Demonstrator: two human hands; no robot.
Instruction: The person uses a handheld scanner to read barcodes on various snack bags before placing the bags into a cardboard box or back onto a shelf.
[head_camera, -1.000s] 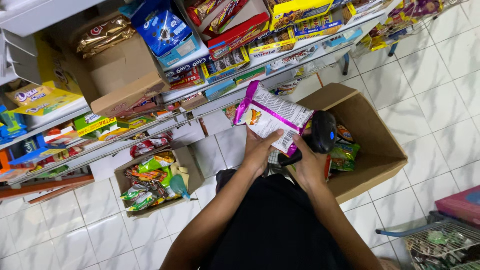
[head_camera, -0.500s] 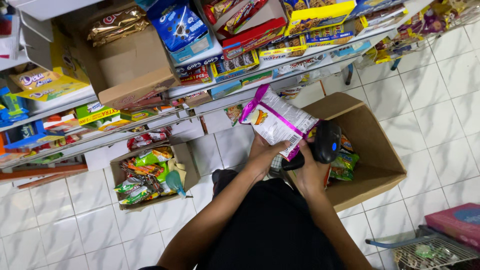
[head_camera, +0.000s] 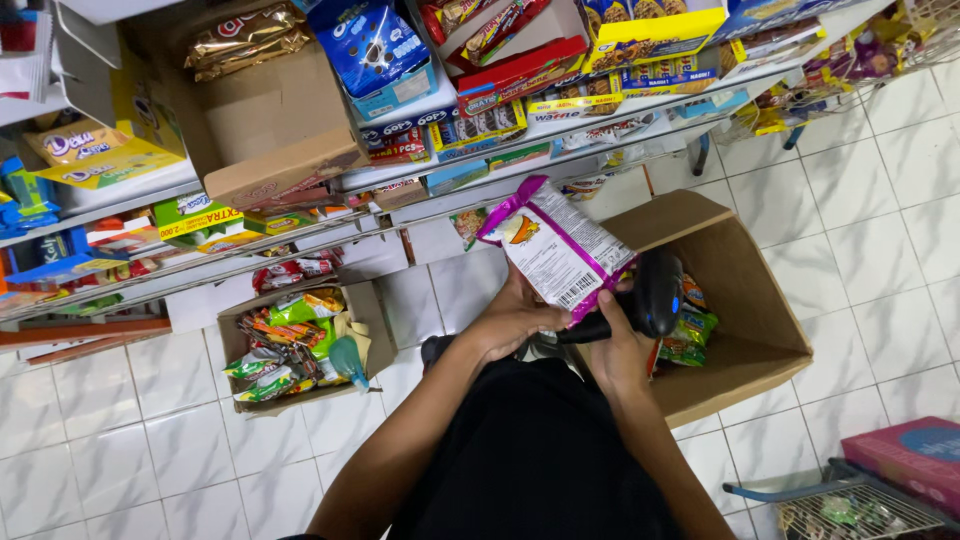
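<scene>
My left hand (head_camera: 515, 318) grips the bottom edge of a white snack bag with purple trim (head_camera: 556, 245), holding it upright with its back side toward me. My right hand (head_camera: 620, 350) is wrapped around the handle of a black handheld scanner (head_camera: 648, 298), whose head sits just right of the bag's lower corner. Both hands hover over the left rim of a large open cardboard box (head_camera: 745, 300) on the floor, which holds several green and orange snack packets (head_camera: 688, 335).
Shelves (head_camera: 300, 215) packed with snack boxes and packets run across the top. A smaller open carton of mixed snacks (head_camera: 290, 345) stands on the white tiled floor at left. A wire basket (head_camera: 850, 505) and a pink box (head_camera: 910, 455) are at the lower right.
The bag has shifted slightly right and turned more upright in my left hand. The scanner has come closer to the bag's lower corner.
</scene>
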